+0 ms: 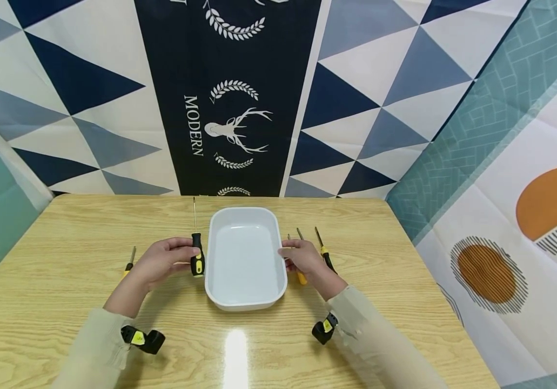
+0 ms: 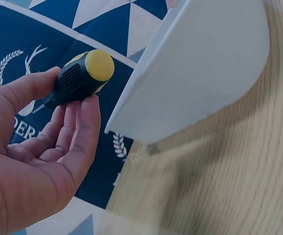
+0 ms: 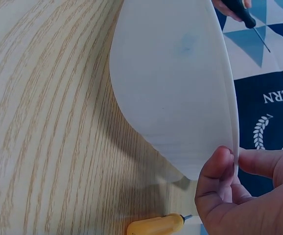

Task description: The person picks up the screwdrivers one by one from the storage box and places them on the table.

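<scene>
A white rectangular tray (image 1: 245, 259) with a raised rim stands in the middle of the wooden table. The right hand (image 1: 303, 256) pinches its right rim between thumb and fingers, as the right wrist view confirms at the rim (image 3: 232, 107). Just left of the tray, the left hand (image 1: 168, 260) holds a black and yellow screwdriver (image 1: 198, 259) by its handle, shaft pointing away. In the left wrist view the handle's yellow end (image 2: 100, 65) faces the camera, with the thumb on one side and fingers on the other. The screwdriver appears raised beside the tray, apart from it.
Left of the left hand lies another screwdriver (image 1: 129, 262), partly hidden by the forearm. Beyond the right hand lie a yellow-handled screwdriver (image 3: 156, 225) and a black and yellow tool (image 1: 325, 253). Patterned cloth (image 1: 239, 108) hangs behind the table's far edge (image 1: 113, 195).
</scene>
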The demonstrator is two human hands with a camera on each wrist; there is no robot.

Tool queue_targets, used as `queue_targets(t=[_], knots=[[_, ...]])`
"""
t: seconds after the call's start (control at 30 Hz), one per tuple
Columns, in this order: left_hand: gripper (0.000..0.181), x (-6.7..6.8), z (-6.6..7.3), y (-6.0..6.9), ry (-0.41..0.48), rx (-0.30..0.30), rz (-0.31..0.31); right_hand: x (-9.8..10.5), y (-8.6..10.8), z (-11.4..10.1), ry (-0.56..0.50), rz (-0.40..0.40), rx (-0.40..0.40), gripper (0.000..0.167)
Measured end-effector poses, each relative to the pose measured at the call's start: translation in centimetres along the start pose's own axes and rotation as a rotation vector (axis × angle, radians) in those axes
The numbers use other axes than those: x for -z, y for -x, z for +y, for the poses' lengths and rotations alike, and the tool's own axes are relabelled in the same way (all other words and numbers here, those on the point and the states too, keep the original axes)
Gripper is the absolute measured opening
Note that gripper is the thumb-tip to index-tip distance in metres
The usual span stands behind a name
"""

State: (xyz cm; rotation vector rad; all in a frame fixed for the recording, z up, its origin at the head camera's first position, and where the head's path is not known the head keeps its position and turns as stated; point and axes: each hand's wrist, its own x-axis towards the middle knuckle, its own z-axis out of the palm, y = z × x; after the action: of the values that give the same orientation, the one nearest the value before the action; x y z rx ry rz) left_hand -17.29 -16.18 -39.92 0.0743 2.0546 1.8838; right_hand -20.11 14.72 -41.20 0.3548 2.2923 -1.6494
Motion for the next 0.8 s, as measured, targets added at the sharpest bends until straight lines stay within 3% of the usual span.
queue_targets(t=[0.23,0.8], knots=[[0.052,1.0,-0.9,0.2,-0.016,-0.003,-0.006,0.0,-0.1,0.0,0.0,-0.003,-0.004,0.029],[0.057,2.9,-2.6,1.4,-0.107,0.076,0.022,0.1,0.3,-0.1,-0.007,-0.014,0.01,0.03]])
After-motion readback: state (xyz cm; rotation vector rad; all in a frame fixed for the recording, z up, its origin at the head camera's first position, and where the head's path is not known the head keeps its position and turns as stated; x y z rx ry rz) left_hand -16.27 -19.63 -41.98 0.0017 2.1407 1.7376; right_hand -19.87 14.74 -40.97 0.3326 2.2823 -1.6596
